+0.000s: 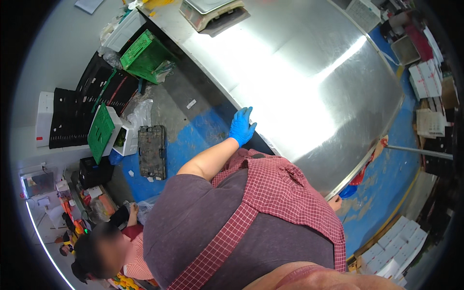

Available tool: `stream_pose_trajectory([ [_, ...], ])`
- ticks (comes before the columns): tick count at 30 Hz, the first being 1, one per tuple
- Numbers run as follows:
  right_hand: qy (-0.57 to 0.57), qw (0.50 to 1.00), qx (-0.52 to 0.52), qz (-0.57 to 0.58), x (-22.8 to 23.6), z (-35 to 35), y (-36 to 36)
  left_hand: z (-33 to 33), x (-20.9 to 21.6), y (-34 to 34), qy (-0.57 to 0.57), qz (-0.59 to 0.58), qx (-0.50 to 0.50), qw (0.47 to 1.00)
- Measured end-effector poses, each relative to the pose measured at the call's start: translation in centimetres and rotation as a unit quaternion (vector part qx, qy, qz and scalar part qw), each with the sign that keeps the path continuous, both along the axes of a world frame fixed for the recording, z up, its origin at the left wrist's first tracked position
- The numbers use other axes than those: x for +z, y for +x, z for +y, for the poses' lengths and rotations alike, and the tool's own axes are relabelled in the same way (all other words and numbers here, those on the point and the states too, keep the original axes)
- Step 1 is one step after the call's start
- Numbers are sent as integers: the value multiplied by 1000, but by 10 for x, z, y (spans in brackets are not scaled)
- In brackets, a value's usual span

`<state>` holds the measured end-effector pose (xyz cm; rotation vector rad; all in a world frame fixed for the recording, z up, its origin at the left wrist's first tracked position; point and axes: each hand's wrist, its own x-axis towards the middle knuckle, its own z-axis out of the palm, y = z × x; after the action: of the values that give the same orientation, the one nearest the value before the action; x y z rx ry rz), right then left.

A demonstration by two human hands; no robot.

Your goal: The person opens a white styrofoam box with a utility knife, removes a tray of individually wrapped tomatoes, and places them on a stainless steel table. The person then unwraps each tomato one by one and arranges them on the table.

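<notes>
Observation, table station. The steel table (309,92) stretches away in front of me, its near edge slanting down from upper left, its top catching bright glare. My left hand (243,127), in a blue glove, is at that near edge: thumb apart from the fingers, moderately wide, nothing seen in its grip. My right hand (347,192) is low at the table's right-hand edge, near a red item (358,177); I note blue over it and bare skin at the wrist (edge and apron hide most of it, so I cannot tell whether its fingers are spread or closed, or on what).

My checked apron (278,186) lies close against the table's near corner. A scale (212,10) stands at the far end of the top. To the left: a green crate (137,50), and a dark crate (152,152) flat on the blue-painted floor. A co-worker (137,256) in stripes is at lower left. White cartons (394,241) are stacked at lower right.
</notes>
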<state>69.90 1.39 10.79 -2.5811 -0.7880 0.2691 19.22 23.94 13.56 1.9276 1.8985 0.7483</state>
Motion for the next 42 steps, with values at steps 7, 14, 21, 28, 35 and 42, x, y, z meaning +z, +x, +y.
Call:
stream_pose_trajectory([
  [7, 38, 998, -21, -41, 17, 82, 62, -32, -37, -59, -41, -58, 151, 986],
  [14, 46, 987, -68, 136, -16, 172, 139, -123, -114, -139, -221, -129, 412, 875],
  [21, 152, 899, -115, 394, -25, 208, 188, -172, -46, -77, -349, -197, 360, 842],
  [28, 233, 923, -26, 306, 80, 277, 165, -131, -11, -54, -390, -165, 172, 890],
  [35, -104, 992, -71, -2, -31, 147, 199, -68, -35, -59, -329, -208, 141, 910],
  [42, -63, 938, -223, 258, -26, 9, 68, -41, -77, -75, -409, -188, 79, 889],
])
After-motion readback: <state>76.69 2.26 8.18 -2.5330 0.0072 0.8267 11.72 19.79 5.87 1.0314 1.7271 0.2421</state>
